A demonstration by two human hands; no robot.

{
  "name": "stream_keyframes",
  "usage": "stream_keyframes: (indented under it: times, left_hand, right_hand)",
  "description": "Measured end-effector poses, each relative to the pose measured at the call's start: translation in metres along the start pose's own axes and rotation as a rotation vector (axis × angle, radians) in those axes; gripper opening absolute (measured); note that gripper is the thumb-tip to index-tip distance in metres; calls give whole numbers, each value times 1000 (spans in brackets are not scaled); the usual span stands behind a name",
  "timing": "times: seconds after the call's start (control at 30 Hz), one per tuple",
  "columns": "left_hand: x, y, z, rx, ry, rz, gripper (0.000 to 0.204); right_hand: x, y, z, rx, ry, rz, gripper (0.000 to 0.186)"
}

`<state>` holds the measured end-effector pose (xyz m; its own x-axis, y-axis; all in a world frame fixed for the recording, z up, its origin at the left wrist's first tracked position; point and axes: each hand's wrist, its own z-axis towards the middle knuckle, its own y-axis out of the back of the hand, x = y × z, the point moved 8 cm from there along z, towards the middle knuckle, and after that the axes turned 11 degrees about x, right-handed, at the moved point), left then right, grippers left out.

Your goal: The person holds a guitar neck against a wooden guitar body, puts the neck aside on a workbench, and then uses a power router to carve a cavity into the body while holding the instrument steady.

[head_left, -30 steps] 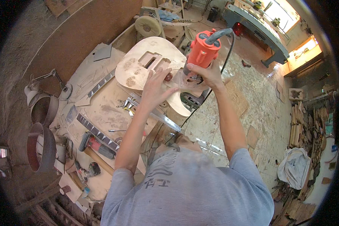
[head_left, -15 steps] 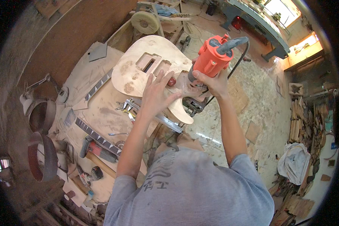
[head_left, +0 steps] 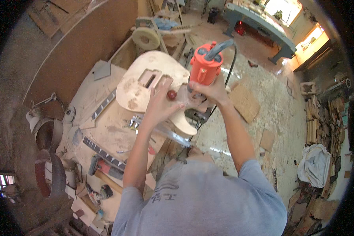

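A pale wooden electric guitar body with routed cavities lies in front of me, its lower horn pointing toward me. My right hand is wrapped round the lower part of an orange-red router, which stands over the body's neck end. The router's clear base plate rests there, and the bit is hidden. My left hand lies with fingers spread over the guitar body and the plate's edge. A round dark-red knob shows between its thumb and fingers.
On the bench at left are inlaid fretboards, calipers, a red-and-black power tool and sanding belts. A metal straight bar lies below the guitar body. The router's cord hangs at right.
The whole view has shifted, so the bench and guitar body sit lower in it. The router's top has come left. Both hands keep their holds.
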<state>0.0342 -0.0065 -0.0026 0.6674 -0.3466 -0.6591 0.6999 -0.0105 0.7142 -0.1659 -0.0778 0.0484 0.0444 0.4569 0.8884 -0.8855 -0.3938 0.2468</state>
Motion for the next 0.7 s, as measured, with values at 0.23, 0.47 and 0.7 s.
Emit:
stream_keyframes:
  times: [0.23, 0.47, 0.7]
  left_hand:
    - [-107, 94, 42, -157, -276, -343, 67]
    - [-165, 92, 75, -199, -256, -128, 59]
    - [-167, 93, 85, -303, -319, -61, 52]
  right_hand:
    - [4, -1, -1, -1, -162, 57, 68]
    - [25, -4, 7, -46, -25, -68, 69]
    - [8, 1, 14, -6, -89, -71, 77]
